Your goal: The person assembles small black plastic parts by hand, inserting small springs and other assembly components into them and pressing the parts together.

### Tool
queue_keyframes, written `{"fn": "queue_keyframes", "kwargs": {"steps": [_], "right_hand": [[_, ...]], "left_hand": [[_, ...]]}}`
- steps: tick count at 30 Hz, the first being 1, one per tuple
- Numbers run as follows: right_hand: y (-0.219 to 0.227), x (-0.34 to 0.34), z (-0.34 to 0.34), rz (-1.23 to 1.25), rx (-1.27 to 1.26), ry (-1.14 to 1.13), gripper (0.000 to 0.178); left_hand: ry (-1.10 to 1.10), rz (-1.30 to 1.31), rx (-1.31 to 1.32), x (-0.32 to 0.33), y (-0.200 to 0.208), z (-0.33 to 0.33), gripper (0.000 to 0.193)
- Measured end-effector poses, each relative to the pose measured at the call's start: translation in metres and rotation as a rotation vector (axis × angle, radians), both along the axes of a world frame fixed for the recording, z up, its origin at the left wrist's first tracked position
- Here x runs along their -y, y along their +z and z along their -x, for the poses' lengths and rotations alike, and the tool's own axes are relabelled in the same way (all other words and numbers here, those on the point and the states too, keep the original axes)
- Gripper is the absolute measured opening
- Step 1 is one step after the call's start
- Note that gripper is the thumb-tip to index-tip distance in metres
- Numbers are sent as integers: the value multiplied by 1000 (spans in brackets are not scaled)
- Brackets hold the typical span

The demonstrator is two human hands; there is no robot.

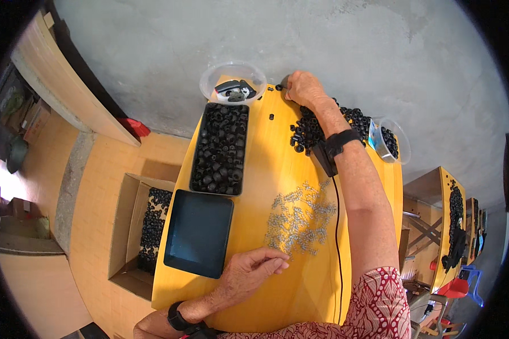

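Small silvery metal pieces (293, 237) lie scattered in a loose, broad patch on the yellow table (270, 155). Beyond them, stubby black parts (306, 131) sit heaped — tumbled at all angles — and a dark rounded object (284, 81) shows at the far edge, partly hidden.

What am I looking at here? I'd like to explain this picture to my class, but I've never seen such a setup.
There is no robot here: a person works with a bare left hand and right hand. The single picture comes from a wide fisheye camera on their head, looking down, so straight edges bend.

On the yellow table lie small silvery pieces and loose black parts. A filled black tray holds more black parts; beside it sits an empty black tray.

The left hand's fingertips are close together beside the silvery pieces. The right hand reaches to the table's far end. Whether either hand holds anything is unclear.
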State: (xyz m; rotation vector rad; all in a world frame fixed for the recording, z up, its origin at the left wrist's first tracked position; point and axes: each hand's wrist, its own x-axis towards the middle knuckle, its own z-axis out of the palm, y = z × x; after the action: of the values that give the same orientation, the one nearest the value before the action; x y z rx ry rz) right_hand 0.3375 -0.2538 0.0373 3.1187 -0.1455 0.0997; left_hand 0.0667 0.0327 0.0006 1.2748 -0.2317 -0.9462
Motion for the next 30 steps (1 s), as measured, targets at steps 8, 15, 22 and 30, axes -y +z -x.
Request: {"fn": "queue_keyframes", "kwargs": {"steps": [8,15,22,30], "right_hand": [[-16,-6,16,28,89,55,23],[48,-56,156,-534,269,426,22],[32,-103,300,-598,258,569,27],[36,-106,351,-609,330,458,27]], "left_hand": [[21,19,30,0,-5,6,20],[286,28,29,-3,20,-8,28],[344,285,-118,5,17,3,29],[209,235,-142,10,20,23,25]]}}
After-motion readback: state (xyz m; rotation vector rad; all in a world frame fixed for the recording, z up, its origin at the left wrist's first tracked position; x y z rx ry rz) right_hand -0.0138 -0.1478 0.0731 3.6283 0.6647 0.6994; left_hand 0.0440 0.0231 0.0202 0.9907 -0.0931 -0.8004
